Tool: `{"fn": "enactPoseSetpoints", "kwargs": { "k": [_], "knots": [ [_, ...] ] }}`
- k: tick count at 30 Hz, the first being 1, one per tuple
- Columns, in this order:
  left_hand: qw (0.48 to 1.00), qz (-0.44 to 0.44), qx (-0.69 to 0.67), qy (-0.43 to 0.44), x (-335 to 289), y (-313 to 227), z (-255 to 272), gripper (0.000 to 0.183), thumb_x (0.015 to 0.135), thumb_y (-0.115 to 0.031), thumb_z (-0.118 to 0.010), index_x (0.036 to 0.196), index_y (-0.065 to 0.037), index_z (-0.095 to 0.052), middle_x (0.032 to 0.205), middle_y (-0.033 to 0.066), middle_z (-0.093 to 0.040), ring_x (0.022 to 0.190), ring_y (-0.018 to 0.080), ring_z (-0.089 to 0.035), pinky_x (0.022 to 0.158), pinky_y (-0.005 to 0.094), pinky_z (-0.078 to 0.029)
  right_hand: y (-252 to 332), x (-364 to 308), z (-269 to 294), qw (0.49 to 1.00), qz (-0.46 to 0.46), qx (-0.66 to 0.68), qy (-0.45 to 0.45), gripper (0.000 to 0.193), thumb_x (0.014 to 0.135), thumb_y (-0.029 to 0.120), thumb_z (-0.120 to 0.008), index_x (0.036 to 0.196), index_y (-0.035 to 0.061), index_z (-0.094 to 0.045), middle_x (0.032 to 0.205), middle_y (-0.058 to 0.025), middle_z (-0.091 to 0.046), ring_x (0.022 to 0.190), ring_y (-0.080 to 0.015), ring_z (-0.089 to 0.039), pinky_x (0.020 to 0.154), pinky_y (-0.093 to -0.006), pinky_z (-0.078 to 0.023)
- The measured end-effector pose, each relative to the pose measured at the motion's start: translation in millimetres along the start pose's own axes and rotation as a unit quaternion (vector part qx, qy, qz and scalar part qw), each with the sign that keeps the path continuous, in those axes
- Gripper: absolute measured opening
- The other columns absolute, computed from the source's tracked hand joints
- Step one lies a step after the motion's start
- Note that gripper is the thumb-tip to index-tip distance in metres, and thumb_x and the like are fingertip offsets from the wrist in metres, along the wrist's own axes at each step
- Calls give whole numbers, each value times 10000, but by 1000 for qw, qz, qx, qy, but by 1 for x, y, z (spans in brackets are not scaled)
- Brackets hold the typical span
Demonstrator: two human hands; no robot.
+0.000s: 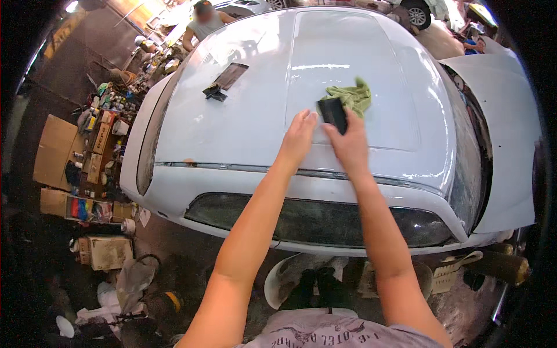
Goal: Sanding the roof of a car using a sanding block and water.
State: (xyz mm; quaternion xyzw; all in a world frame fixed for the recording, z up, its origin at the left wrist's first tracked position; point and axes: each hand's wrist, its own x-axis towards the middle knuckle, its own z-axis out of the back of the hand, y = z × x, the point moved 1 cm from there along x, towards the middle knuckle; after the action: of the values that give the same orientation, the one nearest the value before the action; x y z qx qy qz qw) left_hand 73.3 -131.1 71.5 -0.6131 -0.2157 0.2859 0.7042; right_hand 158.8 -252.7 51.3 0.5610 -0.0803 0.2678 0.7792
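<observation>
A dark rectangular block, like a sanding block [332,113], is in my right hand [350,141], with the fingers wrapped round its right side over the car roof [232,133]. Just left of it, my left hand [301,135] hovers over or rests on the roof. Its fingers point forward, and nothing shows in them. Behind the block lies a crumpled green cloth [360,97], partly hidden by the right hand. Farther left on the pale roof sits a dark folded sheet or flat tool [227,79] with a black piece at its near end.
Below the roof runs the car's side window [325,219]. A raised or open panel [499,139] stands at the right. Shelves and cardboard boxes [58,152] crowd the left. Another person [207,22] is at the far left. A cardboard carton [110,253] and bags lie on the floor.
</observation>
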Motion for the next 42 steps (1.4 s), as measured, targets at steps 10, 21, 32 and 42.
{"fn": "enactPoseSetpoints", "kwargs": {
  "k": [10,21,32,42],
  "knots": [
    [982,60,135,-114,53,15,46,878,839,-423,-736,1432,76,-324,1331,311,-542,1217,390,-577,1022,468,-472,17,-25,-72,971,119,3,205,676,751,180,-780,1355,9,-530,1326,-206,-548,1182,-429,-541,997,-512,-468],
    [817,-159,553,-44,23,53,102,525,832,-359,-726,1286,-115,-626,1163,131,-638,1105,364,-553,945,475,-466,-78,59,19,926,154,-278,203,834,755,523,-809,1503,315,-503,1689,-126,-164,1506,-484,-198,1181,-680,-171],
    [842,-163,507,-86,95,43,57,402,884,-439,-714,1141,-129,-708,1157,87,-661,1085,341,-565,939,456,-464,-42,137,-138,955,186,-141,186,298,814,279,-730,1001,50,-689,1029,-149,-681,1010,-403,-631,866,-492,-527],
    [859,-199,471,-39,183,39,52,405,883,-428,-716,1106,-90,-732,1149,103,-700,1082,347,-597,936,457,-479,-107,150,-42,990,105,-89,-3,312,795,225,-772,1024,51,-653,1105,-146,-645,1109,-379,-574,916,-474,-490]
  ]
}}
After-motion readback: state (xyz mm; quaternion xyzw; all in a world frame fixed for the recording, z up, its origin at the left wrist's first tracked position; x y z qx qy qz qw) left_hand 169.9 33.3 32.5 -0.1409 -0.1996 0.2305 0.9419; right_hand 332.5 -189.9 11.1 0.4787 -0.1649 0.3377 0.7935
